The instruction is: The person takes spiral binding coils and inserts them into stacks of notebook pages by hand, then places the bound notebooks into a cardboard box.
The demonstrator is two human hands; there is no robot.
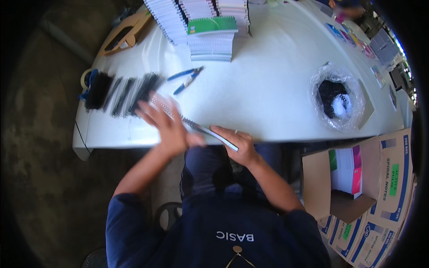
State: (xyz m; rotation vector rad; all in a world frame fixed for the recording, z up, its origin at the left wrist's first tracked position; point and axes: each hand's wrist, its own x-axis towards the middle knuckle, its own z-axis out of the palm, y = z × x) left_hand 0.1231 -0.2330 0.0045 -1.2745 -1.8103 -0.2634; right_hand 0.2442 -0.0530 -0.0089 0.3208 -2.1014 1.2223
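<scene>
My right hand (243, 147) grips a thin notebook (219, 136), held edge-up at the table's near edge, with its bound side slanting up to the left. From the notebook's far end a spiral coil (161, 105) sticks out toward the upper left. My left hand (169, 131), smeared by motion, is spread beside that coil with its fingers apart; whether it touches the coil I cannot tell. Just beyond it lies a row of black spiral coils (123, 94). Blue-handled pliers (187, 78) rest opened to the right of these coils.
Spiral notebooks (210, 47) stand stacked at the back, a green-covered one on top. At right sits a plastic-lined round container (318, 100) with black and white contents. A tape roll (85, 79) and cardboard tray (139, 30) are at left. Cartons (384, 178), one open with notebooks, flank me.
</scene>
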